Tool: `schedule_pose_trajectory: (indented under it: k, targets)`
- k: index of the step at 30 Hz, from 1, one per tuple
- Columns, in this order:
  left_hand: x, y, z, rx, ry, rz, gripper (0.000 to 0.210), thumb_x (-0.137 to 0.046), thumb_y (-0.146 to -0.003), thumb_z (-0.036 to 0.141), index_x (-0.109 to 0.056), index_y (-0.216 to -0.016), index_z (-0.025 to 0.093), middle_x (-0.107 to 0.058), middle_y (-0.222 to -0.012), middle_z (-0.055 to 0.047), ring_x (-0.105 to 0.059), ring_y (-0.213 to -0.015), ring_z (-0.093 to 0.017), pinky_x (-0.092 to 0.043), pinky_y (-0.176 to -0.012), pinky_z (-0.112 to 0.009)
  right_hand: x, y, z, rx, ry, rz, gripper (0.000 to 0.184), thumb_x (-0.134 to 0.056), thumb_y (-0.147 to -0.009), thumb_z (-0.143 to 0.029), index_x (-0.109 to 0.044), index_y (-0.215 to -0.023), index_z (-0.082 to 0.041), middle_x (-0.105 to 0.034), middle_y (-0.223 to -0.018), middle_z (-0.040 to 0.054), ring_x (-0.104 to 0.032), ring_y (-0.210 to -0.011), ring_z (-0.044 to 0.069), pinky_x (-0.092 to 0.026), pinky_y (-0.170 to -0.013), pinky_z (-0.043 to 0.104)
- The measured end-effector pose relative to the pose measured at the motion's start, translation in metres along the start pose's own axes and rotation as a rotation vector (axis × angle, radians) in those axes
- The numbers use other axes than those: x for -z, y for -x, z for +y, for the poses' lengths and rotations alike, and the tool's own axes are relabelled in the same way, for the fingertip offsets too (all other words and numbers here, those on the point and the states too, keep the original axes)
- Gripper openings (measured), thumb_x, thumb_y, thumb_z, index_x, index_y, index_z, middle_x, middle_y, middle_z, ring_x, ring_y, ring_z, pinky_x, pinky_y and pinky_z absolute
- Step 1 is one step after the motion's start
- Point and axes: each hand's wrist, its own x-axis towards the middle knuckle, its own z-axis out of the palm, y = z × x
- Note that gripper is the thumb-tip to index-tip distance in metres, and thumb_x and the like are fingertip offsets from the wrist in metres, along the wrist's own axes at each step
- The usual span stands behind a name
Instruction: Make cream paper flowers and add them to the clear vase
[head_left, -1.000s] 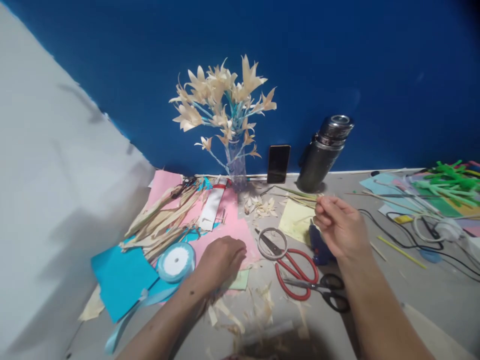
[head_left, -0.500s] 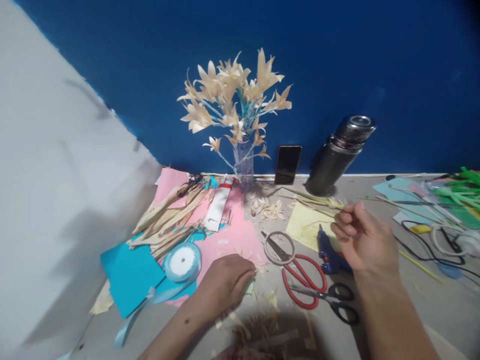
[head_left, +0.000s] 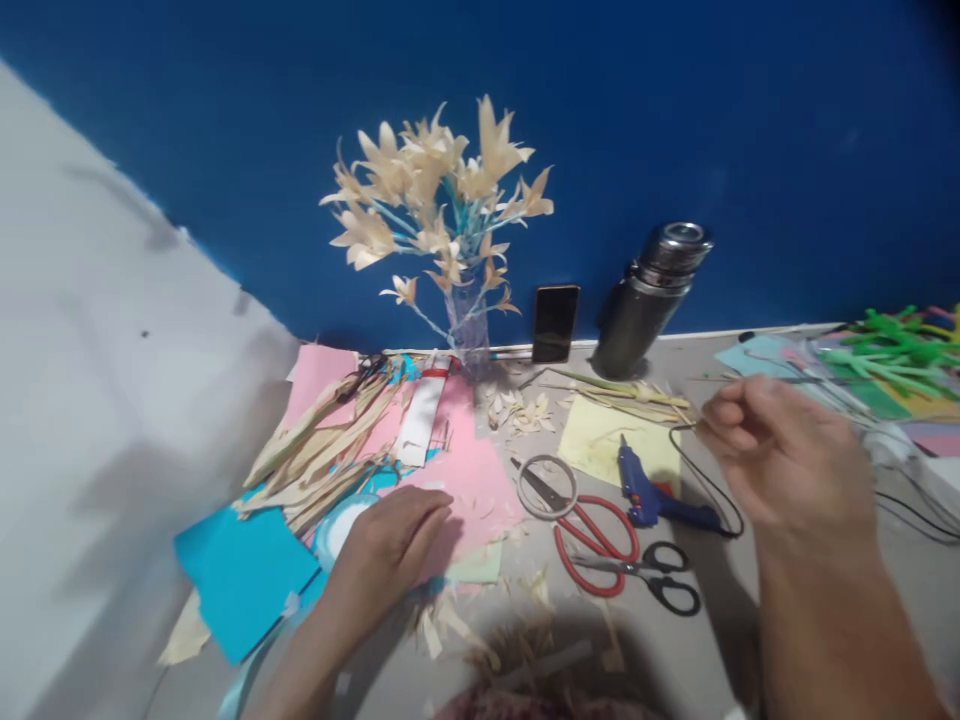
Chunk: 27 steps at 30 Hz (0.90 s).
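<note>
My left hand point(head_left: 394, 545) is over the pink paper point(head_left: 476, 480), partly covering a spool of light blue ribbon point(head_left: 337, 530). Its thumb presses against the curled fingers, and whatever they may hold is hidden. To the right, my right hand point(head_left: 795, 465) is raised with its fingers closed in a pinch; anything in them is too small to make out. Nearest to it lies a blue glue gun point(head_left: 645, 495) with a black cord. Between the hands are red-handled scissors point(head_left: 600, 545), smaller black-handled scissors point(head_left: 660, 575) and a roll of tape point(head_left: 547, 487).
Cream flowers point(head_left: 435, 170) stand in a clear vase point(head_left: 471, 330) against the blue wall. A phone point(head_left: 555, 323) and a dark thermos point(head_left: 645, 305) are beside it. Dried husks point(head_left: 322, 440) lie left, green pipe cleaners point(head_left: 896, 350) right. Scraps point(head_left: 465, 630) litter the front.
My left hand has moved left, over the ribbon spool. My right hand has moved right, away from the glue gun, uncovering its handle. The whole view has shifted slightly.
</note>
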Motion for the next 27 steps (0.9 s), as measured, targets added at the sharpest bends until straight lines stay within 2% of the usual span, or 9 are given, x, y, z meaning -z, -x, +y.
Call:
schedule_pose_trajectory:
  k: [2, 4, 5, 7, 9, 13, 18, 23, 27]
  targets:
    - [-0.005, 0.002, 0.002, -0.046, 0.016, -0.016, 0.017, -0.056, -0.091, 0.027, -0.072, -0.094, 0.022, -0.077, -0.086, -0.005, -0.073, -0.079, -0.019, -0.055, -0.072, -0.026, 0.005, -0.017, -0.011, 0.207, 0.452, -0.006, 0.019, -0.065, -0.085, -0.037, -0.070, -0.073, -0.023, -0.060, -0.064, 0.0021, -0.046, -0.052, 0.013, -0.033, -0.050, 0.029]
    - [-0.008, 0.001, 0.005, -0.084, 0.023, -0.022, 0.016, -0.056, -0.091, 0.026, -0.071, -0.094, 0.022, -0.077, -0.085, -0.005, -0.073, -0.078, -0.018, -0.055, -0.071, -0.026, 0.009, -0.043, -0.010, 0.347, 0.920, -0.227, 0.020, -0.061, -0.086, -0.033, -0.069, -0.073, -0.022, -0.065, -0.066, 0.0026, -0.052, -0.058, 0.015, -0.036, -0.057, 0.030]
    - [-0.009, 0.000, 0.007, -0.105, 0.024, -0.022, 0.016, -0.055, -0.091, 0.025, -0.071, -0.093, 0.022, -0.077, -0.085, -0.005, -0.073, -0.077, -0.018, -0.055, -0.069, -0.025, 0.010, -0.058, -0.004, 0.358, 1.092, -0.370, 0.019, -0.057, -0.086, -0.030, -0.070, -0.076, -0.022, -0.068, -0.070, 0.0029, -0.055, -0.062, 0.017, -0.036, -0.059, 0.030]
    - [-0.010, -0.002, 0.012, -0.146, 0.022, -0.014, 0.016, -0.055, -0.091, 0.024, -0.070, -0.093, 0.022, -0.077, -0.083, -0.005, -0.073, -0.076, -0.018, -0.055, -0.067, -0.025, 0.008, -0.084, 0.014, 0.272, 1.384, -0.644, 0.016, -0.056, -0.084, -0.024, -0.071, -0.086, -0.022, -0.073, -0.084, 0.0044, -0.062, -0.073, 0.020, -0.037, -0.062, 0.028]
    - [-0.011, -0.003, 0.018, -0.178, 0.020, 0.000, 0.015, -0.055, -0.092, 0.023, -0.070, -0.094, 0.021, -0.076, -0.082, -0.005, -0.072, -0.075, -0.018, -0.055, -0.067, -0.024, 0.003, -0.101, 0.036, 0.178, 1.657, -0.712, 0.020, -0.054, -0.084, -0.022, -0.072, -0.093, -0.020, -0.074, -0.097, 0.0087, -0.065, -0.083, 0.023, -0.038, -0.064, 0.029]
    - [-0.015, -0.002, 0.024, -0.200, 0.025, 0.015, 0.016, -0.054, -0.092, 0.023, -0.069, -0.093, 0.022, -0.076, -0.081, -0.004, -0.072, -0.073, -0.017, -0.055, -0.065, -0.023, -0.006, -0.107, 0.069, 0.153, 1.723, -0.749, 0.024, -0.052, -0.086, -0.027, -0.073, -0.094, -0.020, -0.074, -0.100, 0.0124, -0.067, -0.087, 0.026, -0.038, -0.063, 0.029]
    - [-0.019, -0.001, 0.020, -0.226, 0.015, 0.003, 0.017, -0.054, -0.093, 0.025, -0.070, -0.092, 0.022, -0.076, -0.080, -0.003, -0.072, -0.071, -0.016, -0.054, -0.063, -0.020, 0.003, -0.104, 0.086, 0.086, 1.741, -0.806, 0.016, -0.059, -0.078, -0.021, -0.074, -0.084, -0.017, -0.075, -0.093, 0.0138, -0.068, -0.083, 0.026, -0.037, -0.062, 0.028]
    - [-0.021, -0.008, 0.023, -0.201, 0.060, 0.002, 0.019, -0.054, -0.093, 0.027, -0.072, -0.090, 0.022, -0.076, -0.080, -0.002, -0.072, -0.071, -0.015, -0.055, -0.064, -0.018, 0.020, -0.107, 0.083, 0.058, 1.681, -0.815, 0.014, -0.060, -0.079, -0.021, -0.072, -0.084, -0.019, -0.074, -0.091, 0.0103, -0.066, -0.081, 0.023, -0.035, -0.061, 0.026]
    - [-0.024, -0.014, 0.029, -0.093, 0.155, -0.030, 0.017, -0.057, -0.091, 0.027, -0.073, -0.090, 0.023, -0.077, -0.083, -0.001, -0.073, -0.075, -0.015, -0.055, -0.066, -0.019, 0.034, -0.115, 0.067, 0.077, 1.585, -0.759, 0.016, -0.057, -0.082, -0.025, -0.071, -0.088, -0.018, -0.073, -0.086, 0.0095, -0.063, -0.078, 0.021, -0.033, -0.061, 0.026]
